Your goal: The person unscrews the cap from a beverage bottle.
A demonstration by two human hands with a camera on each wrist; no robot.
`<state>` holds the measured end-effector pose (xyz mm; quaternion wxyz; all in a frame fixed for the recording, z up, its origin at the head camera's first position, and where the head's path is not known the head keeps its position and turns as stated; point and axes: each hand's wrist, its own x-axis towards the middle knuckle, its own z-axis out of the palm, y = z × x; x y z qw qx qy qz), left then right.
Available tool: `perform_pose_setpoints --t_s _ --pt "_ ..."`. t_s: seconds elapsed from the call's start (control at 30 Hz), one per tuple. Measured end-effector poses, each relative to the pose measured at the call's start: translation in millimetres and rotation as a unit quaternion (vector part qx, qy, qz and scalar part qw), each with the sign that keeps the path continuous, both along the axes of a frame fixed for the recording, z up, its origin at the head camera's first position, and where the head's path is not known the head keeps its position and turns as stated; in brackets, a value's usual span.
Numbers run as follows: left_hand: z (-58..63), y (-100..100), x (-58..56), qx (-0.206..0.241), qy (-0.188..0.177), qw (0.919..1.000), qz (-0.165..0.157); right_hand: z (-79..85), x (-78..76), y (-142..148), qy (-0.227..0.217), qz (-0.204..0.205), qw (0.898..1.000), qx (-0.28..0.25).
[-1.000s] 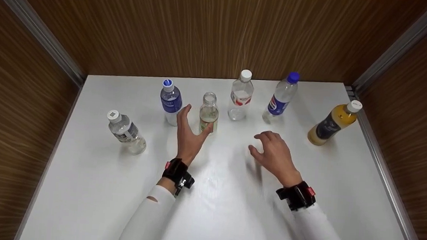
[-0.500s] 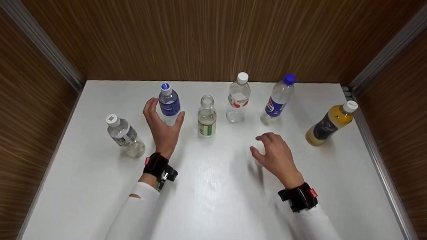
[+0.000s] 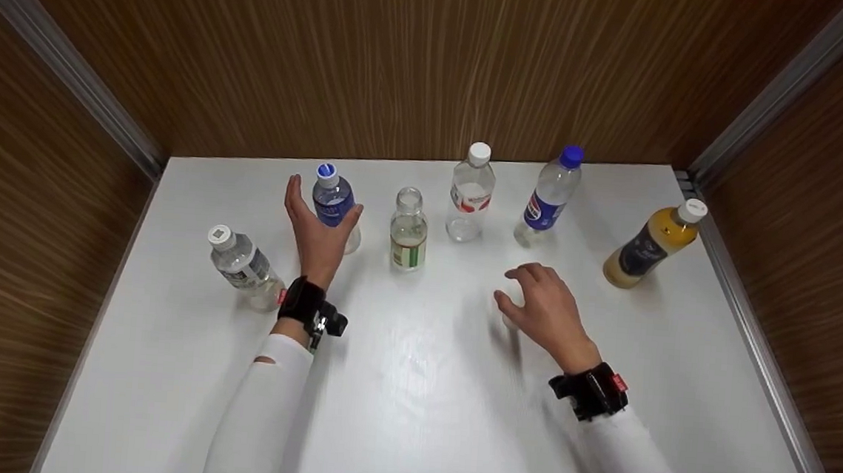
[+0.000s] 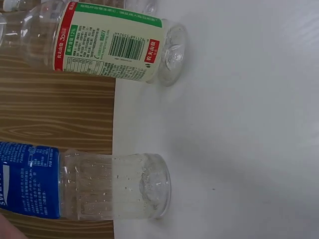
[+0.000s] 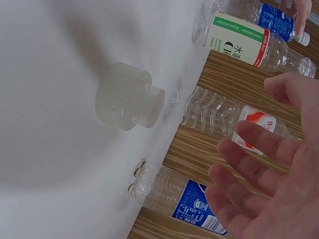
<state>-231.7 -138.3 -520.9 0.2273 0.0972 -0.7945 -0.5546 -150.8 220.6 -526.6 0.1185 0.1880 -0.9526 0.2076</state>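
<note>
My left hand is spread beside a clear bottle with a blue label, the thumb overlapping its right side in the head view. Only a bit of that hand shows at the lower left corner of the left wrist view, near the same blue-labelled bottle. My right hand hovers over the white table with relaxed, slightly bent fingers and nothing in them. Below it, in the right wrist view, stands a small frosted, translucent piece with a narrower neck; the hand mostly hides it in the head view.
Left stands a clear white-capped bottle. An uncapped bottle with a green-striped label, a white-capped bottle and a blue-capped bottle stand along the back. A yellow-drink bottle is at right. Wood-grain panels enclose the table.
My left hand has moved left from near the uncapped bottle to the blue-labelled one, then slightly forward. The right hand has barely moved.
</note>
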Motion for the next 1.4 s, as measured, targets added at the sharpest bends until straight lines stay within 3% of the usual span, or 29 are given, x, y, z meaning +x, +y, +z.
perform_pose_setpoints --t_s 0.27,0.57,0.77,1.1,1.4 --pt "-12.9 -2 -11.5 0.037 -0.042 0.9984 -0.011 -0.7 0.4 1 -0.013 -0.002 1.0 0.002" --pt "-16.9 -3 -20.7 0.053 -0.087 0.9944 -0.029 -1.1 0.3 1 -0.024 -0.003 1.0 -0.002" --pt "-18.3 -5 -18.6 0.036 -0.075 0.9961 -0.028 -0.1 0.1 2 -0.024 -0.005 1.0 -0.001" --pt "-16.2 -4 0.9 0.048 -0.023 0.9978 -0.038 1.6 0.6 1 -0.045 -0.011 0.999 -0.002" --pt "-16.9 7 34.7 0.008 0.027 0.9975 -0.065 7.1 1.9 -5 0.004 0.007 0.998 -0.058"
